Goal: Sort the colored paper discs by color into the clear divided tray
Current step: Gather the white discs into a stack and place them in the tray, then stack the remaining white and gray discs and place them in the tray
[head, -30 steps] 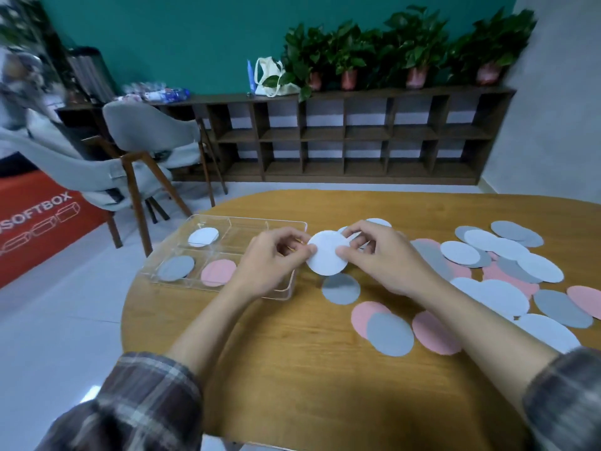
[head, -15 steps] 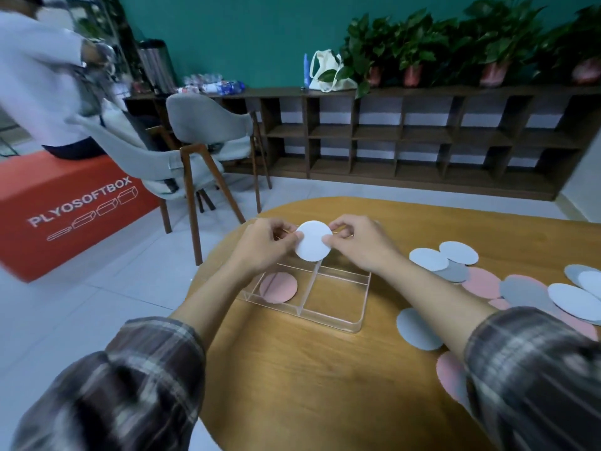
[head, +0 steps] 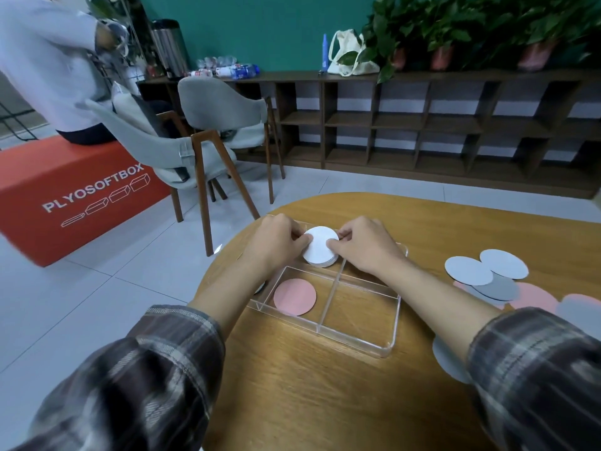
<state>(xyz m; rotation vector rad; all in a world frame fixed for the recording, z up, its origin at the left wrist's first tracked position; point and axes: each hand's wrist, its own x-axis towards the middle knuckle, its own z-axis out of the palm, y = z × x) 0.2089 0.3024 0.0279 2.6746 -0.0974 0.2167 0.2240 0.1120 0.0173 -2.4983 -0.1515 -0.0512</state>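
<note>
Lowered since a moment before, the white disc point(head: 320, 246) sat at frame centre over a far cell of the tray point(head: 395, 320), its edges pinched by the left hand point(head: 276, 246) and right hand point(head: 369, 246); placing white seemed under way, and next both needed only to let go.

glossy clear plastic tray point(head: 393, 323), matt wooden table point(head: 309, 385)

Both forearms reach forward; the left hand point(head: 276, 245) and right hand point(head: 367, 245) face each other, fingertips pinching a white disc point(head: 320, 247).
</note>
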